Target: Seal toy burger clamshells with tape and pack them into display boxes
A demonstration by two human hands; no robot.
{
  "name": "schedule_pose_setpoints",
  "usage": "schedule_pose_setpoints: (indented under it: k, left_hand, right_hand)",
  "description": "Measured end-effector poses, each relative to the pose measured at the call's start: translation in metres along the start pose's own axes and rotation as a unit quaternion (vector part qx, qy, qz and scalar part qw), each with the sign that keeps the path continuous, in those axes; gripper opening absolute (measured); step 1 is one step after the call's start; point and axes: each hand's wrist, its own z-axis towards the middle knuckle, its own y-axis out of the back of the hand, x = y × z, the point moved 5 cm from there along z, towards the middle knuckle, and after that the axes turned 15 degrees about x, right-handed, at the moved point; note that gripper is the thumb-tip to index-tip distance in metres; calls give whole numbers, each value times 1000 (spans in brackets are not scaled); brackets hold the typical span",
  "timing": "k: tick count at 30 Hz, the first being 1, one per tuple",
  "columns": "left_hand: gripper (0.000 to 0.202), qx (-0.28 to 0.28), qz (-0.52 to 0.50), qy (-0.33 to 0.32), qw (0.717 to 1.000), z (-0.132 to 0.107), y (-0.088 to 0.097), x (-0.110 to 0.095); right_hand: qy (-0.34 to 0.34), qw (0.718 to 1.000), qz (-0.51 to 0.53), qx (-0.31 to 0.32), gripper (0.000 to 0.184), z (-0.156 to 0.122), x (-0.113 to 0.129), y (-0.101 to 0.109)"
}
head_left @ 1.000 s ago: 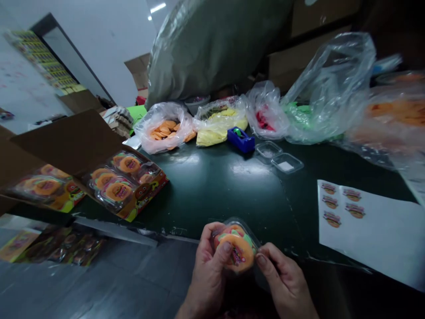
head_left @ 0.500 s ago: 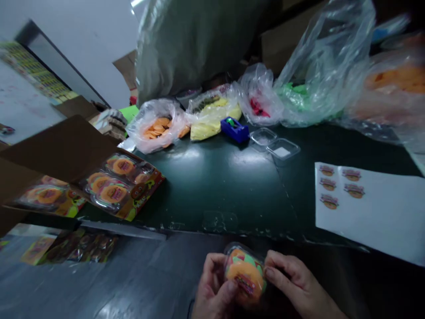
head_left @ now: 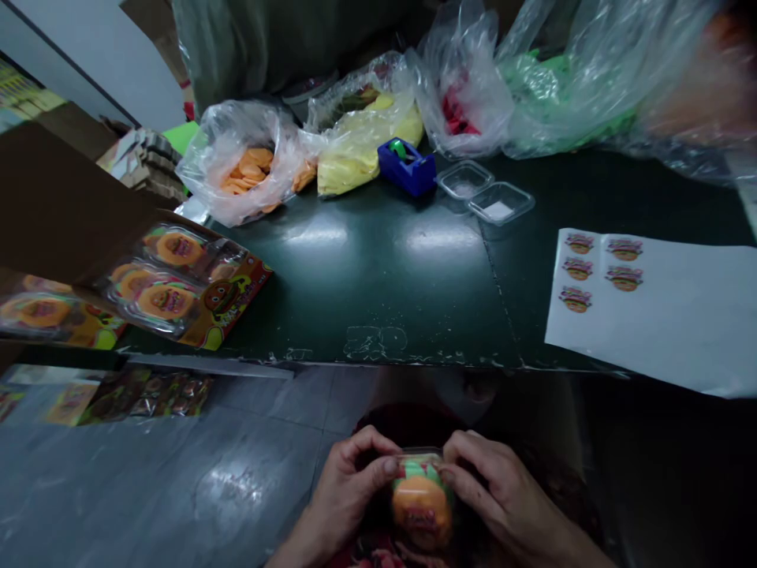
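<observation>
Between my two hands, below the table's front edge, is a small clear plastic box (head_left: 422, 509) with a toy burger of orange, green and red pieces inside. A printed label shows on its orange front. My left hand (head_left: 355, 481) pinches the box's upper left edge between thumb and fingers. At the upper right edge, my right hand (head_left: 488, 477) grips it with thumb and fingertips. Both hands are closed on the box, and its lower part is slightly blurred.
On the green table (head_left: 378, 276) stand a blue tape dispenser (head_left: 407, 167), an open clear container (head_left: 500, 203) and a label sheet (head_left: 662, 315). Bags of orange (head_left: 248, 170), yellow (head_left: 355, 154), red (head_left: 458, 114) and green pieces (head_left: 544, 87) line the back. A display box (head_left: 183, 284) of packed burgers sits left.
The box has turned more upright, and both hands have shifted to its upper edges. My view has tilted down, so the table's things appear higher.
</observation>
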Motion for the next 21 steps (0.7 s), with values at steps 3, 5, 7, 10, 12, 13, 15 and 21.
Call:
schedule_pose_setpoints:
  k: [3, 5, 7, 10, 12, 13, 15, 21]
  left_hand:
    - [23, -22, 15, -13, 1000, -5, 2, 0]
    - [22, -17, 22, -9, 1000, -4, 2, 0]
    - [21, -11, 45, -14, 999, -3, 3, 0]
    - [21, -2, 106, -47, 993, 0, 5, -3]
    - [24, 13, 140, -68, 988, 0, 4, -5]
    - [26, 21, 151, -75, 985, 0, 4, -5]
    - [28, 35, 162, -82, 983, -2, 3, -3]
    - [28, 69, 138, -29, 988, -13, 10, 7]
  right_hand:
    - [4, 999, 33, -42, 24, 0, 1, -6]
    - [-5, 995, 82, -54, 21, 1, -1, -9]
    - [-13, 990, 122, -65, 19, 2, -2, -12]
    - [0, 987, 136, -92, 19, 4, -1, -13]
    - [20, 986, 126, -106, 19, 3, 2, -15]
    - [29, 986, 122, -112, 18, 3, 3, -15]
    - [37, 985, 122, -116, 17, 1, 4, -17]
    - [-27, 983, 178, -23, 21, 8, 2, -21]
